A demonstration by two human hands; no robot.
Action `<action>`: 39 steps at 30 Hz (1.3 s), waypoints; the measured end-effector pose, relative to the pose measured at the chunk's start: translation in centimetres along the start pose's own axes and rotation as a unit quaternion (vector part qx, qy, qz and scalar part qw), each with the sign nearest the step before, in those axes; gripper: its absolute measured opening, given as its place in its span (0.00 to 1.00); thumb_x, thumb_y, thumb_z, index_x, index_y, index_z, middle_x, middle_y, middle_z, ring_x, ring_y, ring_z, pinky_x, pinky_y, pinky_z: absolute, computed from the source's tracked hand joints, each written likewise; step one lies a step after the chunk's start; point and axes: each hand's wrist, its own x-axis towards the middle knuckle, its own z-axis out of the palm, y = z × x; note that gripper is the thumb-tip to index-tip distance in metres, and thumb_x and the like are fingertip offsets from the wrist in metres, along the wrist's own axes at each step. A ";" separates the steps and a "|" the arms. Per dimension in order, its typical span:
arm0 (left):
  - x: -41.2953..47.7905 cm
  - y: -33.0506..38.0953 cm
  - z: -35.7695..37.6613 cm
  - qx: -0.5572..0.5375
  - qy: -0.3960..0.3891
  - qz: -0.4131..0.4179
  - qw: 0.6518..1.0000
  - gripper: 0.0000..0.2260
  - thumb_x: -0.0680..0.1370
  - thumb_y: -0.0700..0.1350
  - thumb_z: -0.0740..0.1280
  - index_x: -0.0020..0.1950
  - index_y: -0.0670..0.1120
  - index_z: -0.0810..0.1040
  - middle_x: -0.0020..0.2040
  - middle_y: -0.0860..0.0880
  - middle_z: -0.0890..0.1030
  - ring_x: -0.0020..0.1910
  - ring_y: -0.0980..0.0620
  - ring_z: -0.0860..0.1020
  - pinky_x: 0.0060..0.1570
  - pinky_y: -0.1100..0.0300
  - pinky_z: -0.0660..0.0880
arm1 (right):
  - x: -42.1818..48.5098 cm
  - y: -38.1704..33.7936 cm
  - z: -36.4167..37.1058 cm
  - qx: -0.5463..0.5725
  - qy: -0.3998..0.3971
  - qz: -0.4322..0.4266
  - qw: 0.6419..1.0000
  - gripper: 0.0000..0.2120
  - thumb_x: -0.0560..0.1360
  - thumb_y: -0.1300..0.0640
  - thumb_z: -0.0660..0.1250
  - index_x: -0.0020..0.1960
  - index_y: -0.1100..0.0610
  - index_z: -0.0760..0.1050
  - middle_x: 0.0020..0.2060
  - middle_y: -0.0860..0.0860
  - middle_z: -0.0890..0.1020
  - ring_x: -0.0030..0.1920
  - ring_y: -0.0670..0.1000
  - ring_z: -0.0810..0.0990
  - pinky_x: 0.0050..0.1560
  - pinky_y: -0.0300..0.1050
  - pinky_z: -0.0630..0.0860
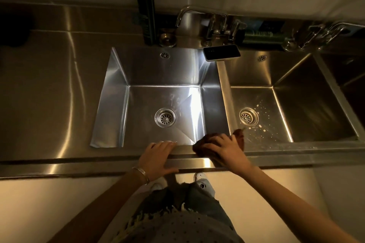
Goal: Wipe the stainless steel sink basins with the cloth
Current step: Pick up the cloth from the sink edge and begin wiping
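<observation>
Head view: our right hand [223, 149] is gripping the cloth [240, 135] at the desk [296, 150] rim, left hand [158, 154] lying spread. We are probably heading into the spotted right basin [308, 108].

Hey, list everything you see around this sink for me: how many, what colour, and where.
left basin: one, steel, centre of view
right basin: one, steel, beside it on the right
drain strainers: two, silver, one in each basin floor
white specks: many, white, right basin floor by its drain
phone: one, black, back rim between the basins
faucets: two, chrome, behind the basins, one far right
pump bottle: one, dark, behind the left basin
counter: one, steel, left of the basins
cloth: one, dark brown, front rim between the basins
bracelet: one, silver, left wrist
left hand: one, rests on the front rim
right hand: one, holds the cloth
</observation>
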 end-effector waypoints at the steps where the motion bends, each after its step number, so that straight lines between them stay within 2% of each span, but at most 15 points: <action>1: -0.7 -0.8 -0.3 -0.006 0.008 -0.008 1.000 0.40 0.70 0.68 0.63 0.74 0.50 0.57 0.71 0.51 0.65 0.69 0.53 0.64 0.69 0.54 0.58 | 1.2 -1.7 0.2 0.001 0.002 -0.019 1.000 0.23 0.64 0.51 0.78 0.58 0.48 0.79 0.51 0.52 0.81 0.48 0.56 0.81 0.43 0.54 0.75; 4: -3.0 -3.5 -1.1 0.003 0.025 -0.035 0.999 0.40 0.69 0.68 0.64 0.74 0.49 0.59 0.71 0.50 0.67 0.69 0.51 0.66 0.68 0.55 0.58 | 3.5 -4.9 0.5 0.009 -0.003 -0.041 0.999 0.22 0.65 0.50 0.77 0.58 0.47 0.79 0.52 0.52 0.82 0.48 0.55 0.81 0.41 0.54 0.76; 6: -4.5 -5.0 -1.5 0.013 0.019 -0.053 0.998 0.40 0.69 0.68 0.64 0.75 0.50 0.57 0.71 0.51 0.66 0.69 0.52 0.65 0.69 0.55 0.57 | 2.8 -4.4 0.4 -0.004 0.002 -0.033 0.999 0.22 0.64 0.51 0.78 0.58 0.48 0.79 0.52 0.53 0.82 0.48 0.56 0.81 0.39 0.56 0.77; 11: -5.7 -6.5 -2.1 0.024 0.017 -0.039 0.999 0.38 0.71 0.68 0.62 0.74 0.51 0.57 0.72 0.52 0.65 0.70 0.53 0.62 0.70 0.57 0.56 | -1.3 -1.6 -0.4 -0.052 -0.005 0.103 0.993 0.28 0.57 0.56 0.83 0.56 0.51 0.81 0.49 0.56 0.82 0.46 0.60 0.82 0.41 0.62 0.77; 14: -5.6 -6.4 -2.2 0.032 0.020 -0.029 0.999 0.38 0.71 0.68 0.61 0.75 0.50 0.57 0.72 0.51 0.65 0.70 0.52 0.63 0.70 0.56 0.55 | 0.1 -4.4 0.0 -0.053 -0.012 0.122 0.991 0.26 0.58 0.54 0.82 0.55 0.50 0.81 0.50 0.55 0.82 0.48 0.60 0.82 0.43 0.60 0.77; 19: -5.7 -6.7 -2.6 0.022 0.019 -0.022 0.999 0.40 0.71 0.69 0.61 0.75 0.48 0.57 0.71 0.49 0.66 0.70 0.50 0.64 0.70 0.55 0.55 | 5.0 -11.1 1.4 0.002 -0.037 0.042 0.998 0.23 0.71 0.50 0.72 0.65 0.46 0.74 0.60 0.54 0.78 0.61 0.58 0.75 0.57 0.60 0.72; 20: -5.8 -6.9 -2.6 0.029 0.024 -0.018 0.999 0.41 0.70 0.69 0.62 0.75 0.47 0.59 0.70 0.49 0.68 0.69 0.50 0.65 0.70 0.54 0.56 | 5.5 -11.4 1.3 0.010 -0.038 0.016 0.999 0.22 0.71 0.50 0.72 0.64 0.46 0.74 0.59 0.53 0.78 0.60 0.57 0.76 0.56 0.59 0.73; 22: -6.2 -7.5 -2.7 0.040 0.020 -0.020 0.999 0.42 0.69 0.70 0.60 0.75 0.47 0.58 0.70 0.49 0.68 0.69 0.50 0.66 0.70 0.54 0.57 | 5.3 -10.6 0.8 0.002 -0.022 -0.037 0.999 0.23 0.66 0.49 0.76 0.60 0.46 0.78 0.54 0.51 0.81 0.54 0.55 0.80 0.47 0.56 0.77; 25: -6.8 -8.4 -2.5 0.042 0.014 -0.051 0.998 0.41 0.69 0.71 0.59 0.75 0.49 0.57 0.71 0.50 0.67 0.69 0.51 0.65 0.70 0.54 0.57 | 2.9 -6.9 0.1 -0.011 -0.015 -0.035 0.999 0.25 0.60 0.49 0.80 0.56 0.45 0.80 0.49 0.50 0.82 0.48 0.53 0.82 0.40 0.51 0.79; 29: -6.5 -8.5 -2.3 0.056 -0.007 -0.071 0.996 0.40 0.71 0.71 0.56 0.76 0.51 0.54 0.72 0.51 0.64 0.70 0.52 0.63 0.70 0.56 0.53 | 3.7 -6.8 0.2 -0.013 -0.015 0.009 1.000 0.24 0.60 0.47 0.80 0.54 0.45 0.80 0.48 0.50 0.82 0.48 0.53 0.82 0.44 0.52 0.80; 32: -5.5 -8.1 -2.4 0.075 -0.039 -0.060 0.995 0.41 0.70 0.72 0.54 0.76 0.51 0.51 0.72 0.52 0.63 0.71 0.55 0.60 0.70 0.57 0.52 | 6.2 -9.4 0.9 0.011 -0.011 -0.038 0.999 0.22 0.62 0.47 0.79 0.55 0.45 0.80 0.48 0.50 0.82 0.49 0.53 0.82 0.47 0.54 0.79; 35: -4.9 -8.1 -3.1 0.066 -0.051 -0.052 0.995 0.43 0.69 0.73 0.57 0.76 0.49 0.53 0.72 0.51 0.64 0.70 0.53 0.62 0.70 0.56 0.54 | 7.2 -9.2 0.9 0.033 -0.022 -0.082 0.996 0.21 0.64 0.46 0.77 0.56 0.45 0.80 0.50 0.50 0.82 0.50 0.52 0.82 0.46 0.51 0.79; 39: -5.3 -8.7 -3.9 0.046 -0.001 -0.037 0.998 0.41 0.69 0.70 0.61 0.74 0.46 0.61 0.67 0.49 0.71 0.66 0.50 0.69 0.67 0.54 0.60 | 6.0 -6.3 0.7 0.038 -0.028 -0.106 0.993 0.22 0.61 0.47 0.79 0.54 0.44 0.81 0.48 0.49 0.83 0.47 0.51 0.83 0.43 0.48 0.79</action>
